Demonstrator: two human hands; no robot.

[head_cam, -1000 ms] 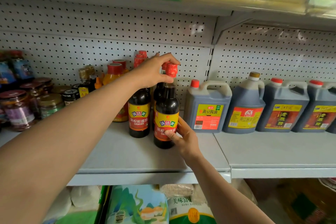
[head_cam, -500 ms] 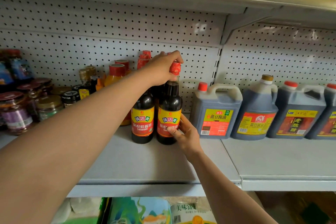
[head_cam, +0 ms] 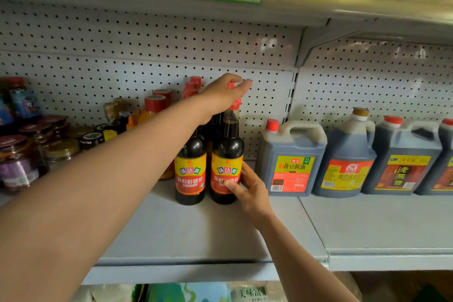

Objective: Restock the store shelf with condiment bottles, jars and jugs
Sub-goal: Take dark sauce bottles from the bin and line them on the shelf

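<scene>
Since a second ago, both hands have slid the right-hand soy sauce bottle [head_cam: 226, 157] back and leftward, so it now stands just beside its twin, the left soy sauce bottle [head_cam: 190, 169], partway back on the grey shelf [head_cam: 196, 235].

Nearest, the right hand [head_cam: 250, 189] cups the lower body of that bottle, thumb on the label and fingers [head_cam: 245, 174] curled round the far side. Higher and further in, the left hand [head_cam: 223, 97] is closed over the red cap [head_cam: 234, 103], pinching the top (the fingertips partly hide it).

Handling, as I judge it: dark glass full of liquid, so fairly heavy, rigid, smooth and breakable if knocked over. One hand low on the label and one at the neck looks the safest hold, since a tall narrow bottle tips easily.

It stands upright, long axis vertical, cap up, label facing outward.

Further right a row of handled jugs [head_cam: 291, 162] sits against the pegboard; jars [head_cam: 17, 162] crowd the far left.
</scene>
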